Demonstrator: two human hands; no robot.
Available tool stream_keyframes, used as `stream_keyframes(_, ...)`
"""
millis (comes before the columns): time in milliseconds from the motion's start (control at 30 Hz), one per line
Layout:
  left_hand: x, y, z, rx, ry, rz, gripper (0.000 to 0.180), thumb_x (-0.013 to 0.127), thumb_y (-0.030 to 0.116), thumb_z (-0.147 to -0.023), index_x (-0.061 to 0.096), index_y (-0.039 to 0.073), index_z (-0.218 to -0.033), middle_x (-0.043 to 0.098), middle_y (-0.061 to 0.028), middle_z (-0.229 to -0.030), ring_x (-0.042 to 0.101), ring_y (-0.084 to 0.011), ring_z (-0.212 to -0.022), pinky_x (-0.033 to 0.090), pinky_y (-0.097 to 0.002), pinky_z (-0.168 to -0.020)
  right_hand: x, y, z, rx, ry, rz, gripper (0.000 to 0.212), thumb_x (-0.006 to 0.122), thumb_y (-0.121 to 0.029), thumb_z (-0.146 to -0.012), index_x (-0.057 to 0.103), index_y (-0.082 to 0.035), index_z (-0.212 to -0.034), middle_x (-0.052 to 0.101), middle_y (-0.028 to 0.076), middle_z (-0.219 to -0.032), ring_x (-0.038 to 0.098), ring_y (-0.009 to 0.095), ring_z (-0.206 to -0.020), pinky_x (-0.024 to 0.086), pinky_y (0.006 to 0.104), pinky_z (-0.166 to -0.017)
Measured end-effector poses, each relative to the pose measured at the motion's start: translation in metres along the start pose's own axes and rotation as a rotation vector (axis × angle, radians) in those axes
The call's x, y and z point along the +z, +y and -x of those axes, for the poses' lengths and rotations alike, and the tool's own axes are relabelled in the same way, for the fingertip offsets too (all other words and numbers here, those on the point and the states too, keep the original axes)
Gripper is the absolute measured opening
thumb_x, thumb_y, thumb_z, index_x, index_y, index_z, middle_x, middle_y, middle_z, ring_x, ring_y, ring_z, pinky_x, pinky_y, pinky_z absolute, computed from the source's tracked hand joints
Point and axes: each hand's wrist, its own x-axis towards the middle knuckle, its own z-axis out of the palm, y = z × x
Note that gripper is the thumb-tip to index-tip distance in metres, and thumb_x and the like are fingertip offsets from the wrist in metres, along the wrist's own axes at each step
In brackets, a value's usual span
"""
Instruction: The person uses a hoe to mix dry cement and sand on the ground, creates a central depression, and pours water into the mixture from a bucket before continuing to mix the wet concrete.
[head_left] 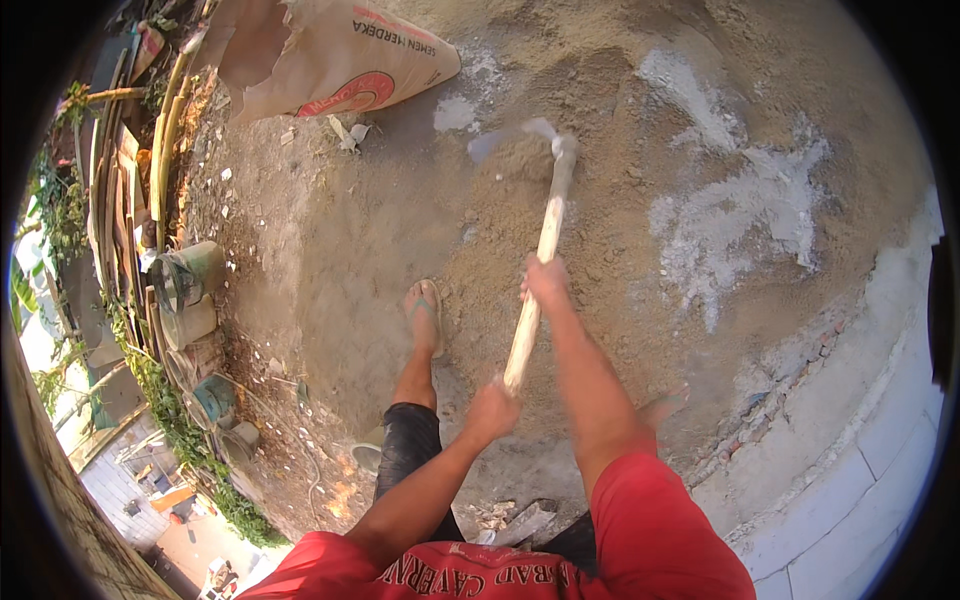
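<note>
A hoe with a pale wooden handle (pixel 549 232) runs away from me, and both my hands are closed round it. My left hand (pixel 492 411) grips the near end of the handle. Further up, my right hand (pixel 546 282) wraps round its middle. The hoe's metal blade (pixel 490 146) is at the far end, slightly blurred, with brown sand against it. A broad heap of sand (pixel 610 270) lies under and around the blade. White-grey powder (pixel 740 205) is spread over the heap to the right.
A torn paper cement sack (pixel 350 65) lies at the far left. Several buckets (pixel 190 275) and long wooden poles (pixel 165 150) line the left side. A pale block wall (pixel 850 500) curves along the right. My sandalled left foot (pixel 424 315) stands beside the sand.
</note>
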Motion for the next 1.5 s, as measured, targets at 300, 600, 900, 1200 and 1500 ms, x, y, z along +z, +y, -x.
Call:
stream_keyframes(300,-0.072,-0.112,0.289,-0.082,-0.419,-0.245,0.036,0.069,0.03,-0.081,0.056,0.001,-0.099,0.066,-0.0298,-0.083,0.066,-0.0462,-0.082,0.052,-0.0558,-0.072,-0.005,0.14,0.309,0.403,0.016,-0.476,0.023,0.059,-0.016,-0.093,0.042,-0.001,-0.096,0.05,0.008,-0.065,0.054,0.021,-0.045,0.052,0.037,-0.041)
stream_keyframes(600,-0.002,0.034,0.096,0.367,0.09,-0.22,0.034,0.069,0.021,-0.079,0.051,0.002,-0.101,0.065,-0.0256,-0.076,0.065,-0.0467,-0.072,0.053,-0.0542,-0.063,-0.13,-0.054,0.15,-0.159,0.055,-0.53,0.029,0.058,-0.015,-0.094,0.037,-0.002,-0.11,0.051,0.005,-0.065,0.052,0.015,-0.042,0.046,0.0305,-0.037)
stream_keyframes(900,0.078,0.236,-0.056,0.392,0.109,-0.143,0.033,0.065,0.016,-0.082,0.055,-0.002,-0.108,0.067,-0.0283,-0.083,0.066,-0.0472,-0.082,0.053,-0.0536,-0.073,-0.274,-0.119,-0.057,-0.302,0.282,-0.269,0.033,0.06,-0.025,-0.09,0.056,0.007,-0.085,0.058,0.011,-0.066,0.058,0.02,-0.049,0.052,0.0345,-0.044)
stream_keyframes(1200,0.112,0.037,0.025,0.234,-0.172,-0.332,0.029,0.061,0.017,-0.078,0.063,-0.004,-0.098,0.065,-0.0322,-0.083,0.066,-0.0472,-0.083,0.053,-0.0544,-0.075,-0.185,0.09,0.035,0.172,0.335,-0.22,0.036,0.058,-0.024,-0.092,0.048,0.009,-0.101,0.057,0.014,-0.061,0.059,0.024,-0.044,0.051,0.0371,-0.039)
stream_keyframes(1500,-0.073,-0.11,0.257,0.097,-0.443,-0.59,0.036,0.064,0.029,-0.084,0.053,0.003,-0.107,0.064,-0.0307,-0.074,0.065,-0.0501,-0.074,0.053,-0.0591,-0.068,-0.031,0.185,0.318,0.269,0.182,-0.769,0.039,0.06,-0.01,-0.092,0.028,-0.007,-0.115,0.05,0.008,-0.067,0.056,0.022,-0.045,0.052,0.0389,-0.041)
